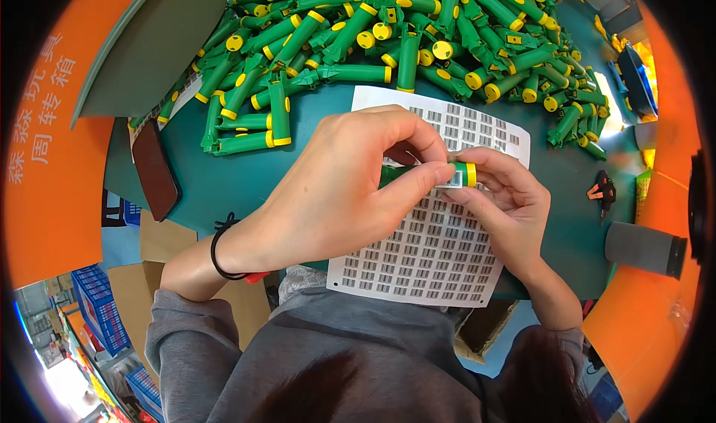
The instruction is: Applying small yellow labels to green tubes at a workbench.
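A green plastic tube with a yellow end cap is held above the table between my two hands. My left hand is closed round its far-left part, and its thumb presses at a small white barcode sticker on the tube's side. The fingers and thumb of my right hand pinch the tube near the yellow cap. Much of the tube is hidden behind my left hand. Beneath both hands lies a white sheet of barcode stickers, which hangs over the table's near edge.
A large heap of similar green and yellow tubes covers the far side of the green table. To the right are a grey cylindrical cup and a small black and orange tool. A dark red flat case rests at left.
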Demonstrator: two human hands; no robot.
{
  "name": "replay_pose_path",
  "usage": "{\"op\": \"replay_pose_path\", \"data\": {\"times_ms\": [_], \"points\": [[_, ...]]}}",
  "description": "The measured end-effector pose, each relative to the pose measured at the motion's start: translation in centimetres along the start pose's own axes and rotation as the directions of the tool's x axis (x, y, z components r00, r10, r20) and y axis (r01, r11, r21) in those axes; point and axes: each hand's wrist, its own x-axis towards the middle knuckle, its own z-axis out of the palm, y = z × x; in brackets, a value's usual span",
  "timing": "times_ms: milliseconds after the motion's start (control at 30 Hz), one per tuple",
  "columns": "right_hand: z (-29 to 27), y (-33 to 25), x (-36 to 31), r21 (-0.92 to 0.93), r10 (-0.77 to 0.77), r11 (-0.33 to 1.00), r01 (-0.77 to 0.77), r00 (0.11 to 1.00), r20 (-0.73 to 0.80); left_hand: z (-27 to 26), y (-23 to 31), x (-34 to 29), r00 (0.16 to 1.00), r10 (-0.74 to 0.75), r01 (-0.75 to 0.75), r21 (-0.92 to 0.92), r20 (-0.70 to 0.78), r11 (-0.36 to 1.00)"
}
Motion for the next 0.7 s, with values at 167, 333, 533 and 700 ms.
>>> {"op": "replay_pose_path", "data": {"times_ms": [167,333,533,700], "points": [[0.24,-0.11,-0.09,0.055,-0.005,0.999,0.005,1.000,-0.005,0.22,0.02,-0.03,1.000,-0.003,0.003,-0.002,-0.017,1.000],[0.19,0.06,-0.19,0.068,-0.013,0.998,0.014,1.000,-0.009,0.44,-0.02,-0.02,0.999,0.003,-0.002,0.011,-0.035,1.000],[0.22,0.39,-0.23,0.057,-0.037,0.998,0.037,0.999,-0.006,0.45,-0.13,-0.05,0.999,0.005,-0.005,0.027,-0.034,1.000],[0.06,0.31,-0.19,0.020,-0.045,0.999,0.045,0.999,0.008,0.58,-0.39,0.02,0.997,0.054,-0.050,0.082,-0.052,0.995]]}}
